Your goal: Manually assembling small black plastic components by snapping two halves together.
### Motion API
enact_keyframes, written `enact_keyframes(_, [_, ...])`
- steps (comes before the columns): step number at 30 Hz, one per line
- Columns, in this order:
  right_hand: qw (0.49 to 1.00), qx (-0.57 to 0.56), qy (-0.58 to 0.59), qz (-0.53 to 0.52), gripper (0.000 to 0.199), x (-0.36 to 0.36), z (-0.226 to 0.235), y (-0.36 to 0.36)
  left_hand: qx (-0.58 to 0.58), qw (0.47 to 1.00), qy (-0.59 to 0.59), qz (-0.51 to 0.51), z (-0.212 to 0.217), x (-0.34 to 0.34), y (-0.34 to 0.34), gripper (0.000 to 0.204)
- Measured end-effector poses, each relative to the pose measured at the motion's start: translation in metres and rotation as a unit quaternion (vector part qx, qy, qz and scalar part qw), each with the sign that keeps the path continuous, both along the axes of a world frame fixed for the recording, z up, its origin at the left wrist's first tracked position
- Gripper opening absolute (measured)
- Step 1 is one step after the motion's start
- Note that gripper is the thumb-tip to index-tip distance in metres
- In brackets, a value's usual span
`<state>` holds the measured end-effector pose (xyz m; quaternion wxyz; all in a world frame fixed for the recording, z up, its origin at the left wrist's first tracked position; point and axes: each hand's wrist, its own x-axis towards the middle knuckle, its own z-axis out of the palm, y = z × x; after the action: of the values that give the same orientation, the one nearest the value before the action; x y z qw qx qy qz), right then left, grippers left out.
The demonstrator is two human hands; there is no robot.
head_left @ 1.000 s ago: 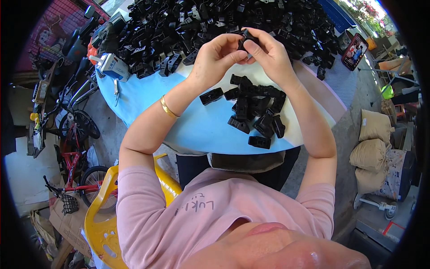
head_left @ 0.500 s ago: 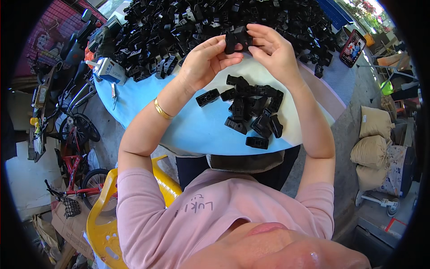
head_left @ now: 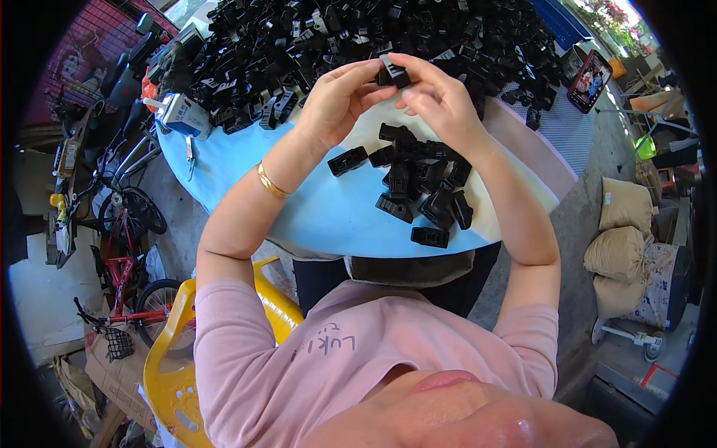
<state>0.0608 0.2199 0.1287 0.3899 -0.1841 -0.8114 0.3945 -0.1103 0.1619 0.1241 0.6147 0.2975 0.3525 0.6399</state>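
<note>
Hands (head_left: 388, 101) over cluttered blue table (head_left: 246, 172)

Light blue round worktop (head_left: 246, 160), seen across the upper centre of the frame. Yellow plastic chair (head_left: 168, 358), placed at lower left. Red bicycle (head_left: 119, 287), parked at left below a second dark bicycle (head_left: 127, 201). Small white and blue box (head_left: 183, 116), laid near the worktop's upper left edge. Phone with lit screen (head_left: 590, 78), set at upper right. Three filled tan sacks (head_left: 624, 250), stacked at right. Cardboard (head_left: 112, 377), kept at lower left.
</note>
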Motion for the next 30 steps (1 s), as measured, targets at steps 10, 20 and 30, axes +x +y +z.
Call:
enact_keyframes(10, [0.987,-0.132,0.084,-0.019,0.033,0.005,0.003,0.011,0.057,0.988,0.145,-0.014,0.010,0.016,-0.011,0.031])
enact_keyframes(20, [0.996,-0.068,0.053,-0.038,0.041,-0.002,-0.004,0.000,0.087,0.978,0.183,0.046,-0.002,0.007,-0.001,0.028])
enact_keyframes(30, [0.910,0.371,-0.008,-0.183,0.041,-0.002,-0.001,-0.001,0.147,0.946,0.267,0.107,-0.003,0.023,-0.006,0.036])
